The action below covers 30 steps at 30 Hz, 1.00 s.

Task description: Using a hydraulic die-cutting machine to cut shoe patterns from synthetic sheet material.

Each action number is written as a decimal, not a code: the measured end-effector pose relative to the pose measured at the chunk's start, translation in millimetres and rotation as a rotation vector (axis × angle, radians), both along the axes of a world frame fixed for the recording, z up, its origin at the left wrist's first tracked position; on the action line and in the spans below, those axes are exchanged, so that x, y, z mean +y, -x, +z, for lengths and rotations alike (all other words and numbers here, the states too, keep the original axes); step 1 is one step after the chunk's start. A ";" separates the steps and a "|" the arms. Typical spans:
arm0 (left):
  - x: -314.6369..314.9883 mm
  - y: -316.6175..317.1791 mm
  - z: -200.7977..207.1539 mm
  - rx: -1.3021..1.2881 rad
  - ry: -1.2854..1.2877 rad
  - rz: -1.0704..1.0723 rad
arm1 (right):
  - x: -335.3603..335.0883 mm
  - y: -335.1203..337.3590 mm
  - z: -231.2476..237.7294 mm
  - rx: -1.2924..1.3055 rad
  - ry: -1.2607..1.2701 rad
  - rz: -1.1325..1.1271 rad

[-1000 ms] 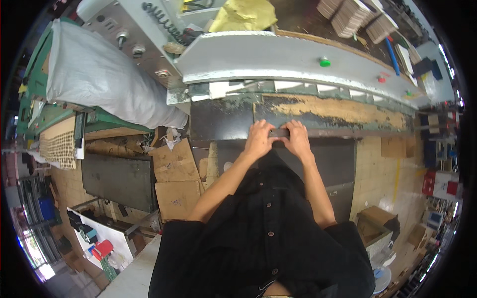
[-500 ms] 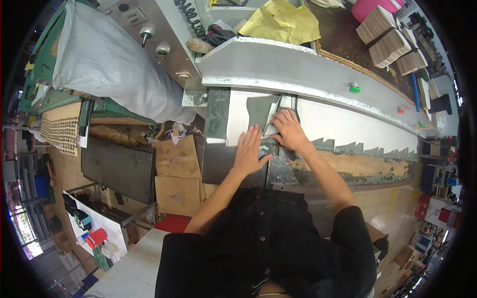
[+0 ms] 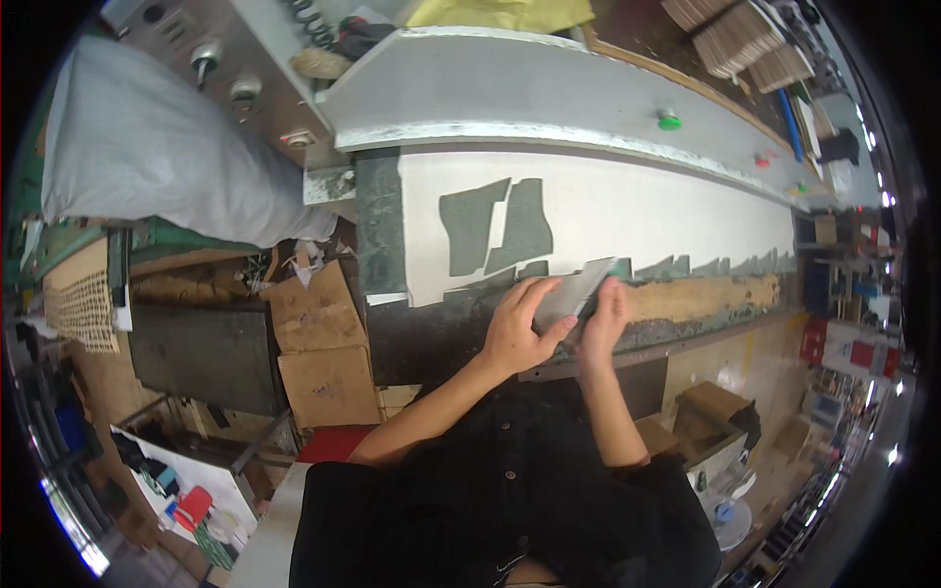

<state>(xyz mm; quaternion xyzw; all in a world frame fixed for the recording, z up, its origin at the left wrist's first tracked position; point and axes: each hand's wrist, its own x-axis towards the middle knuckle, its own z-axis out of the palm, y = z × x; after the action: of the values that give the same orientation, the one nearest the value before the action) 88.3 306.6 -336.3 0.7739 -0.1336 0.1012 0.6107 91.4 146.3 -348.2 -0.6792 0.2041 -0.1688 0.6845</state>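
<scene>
My left hand [image 3: 520,328] and my right hand [image 3: 605,318] hold a flat light-grey piece [image 3: 576,292] with a dark edge between them, tilted above the front of the work surface. Whether it is a cutting die, a cut piece or both together, I cannot tell. The left thumb presses on its face; the right fingers are along its right side. Beyond it lies a long white sheet [image 3: 647,206] with two angular cut-outs [image 3: 473,230] side by side, showing the dark green bed [image 3: 377,211]. The sheet's near edge is jagged with notches.
A grey machine beam [image 3: 510,88] with a green button [image 3: 668,120] spans behind the sheet. At left hang a large grey sack [image 3: 167,147] and a control panel [image 3: 211,59]. Cardboard [image 3: 323,338] lies lower left; bundled stacks [image 3: 740,39] sit at the back right.
Both hands have come off the sheet and drawn nearer my body, lifting the dark-edged piece. A second cut-out now shows beside the first. The view has shifted.
</scene>
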 end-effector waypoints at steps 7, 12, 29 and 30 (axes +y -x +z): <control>-12.2 5.3 7.3 0.363 0.175 0.005 | 10.5 28.8 10.4 -0.008 0.245 0.330; -1.5 -6.3 20.6 0.498 -0.026 0.037 | 9.8 9.3 27.1 -0.160 0.404 0.535; 62.4 -125.4 -28.0 0.104 -0.853 0.530 | -127.1 -168.4 -48.3 0.239 0.655 0.264; 47.0 -122.6 -28.4 0.087 -0.710 0.450 | -126.7 -163.3 -57.1 0.109 0.786 0.257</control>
<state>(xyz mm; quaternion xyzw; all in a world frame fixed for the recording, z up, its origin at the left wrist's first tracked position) 210.9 353.6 -364.6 0.9498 0.0380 0.1471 0.2737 254.7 19.6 -405.3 -0.9167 0.0734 -0.1107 0.3767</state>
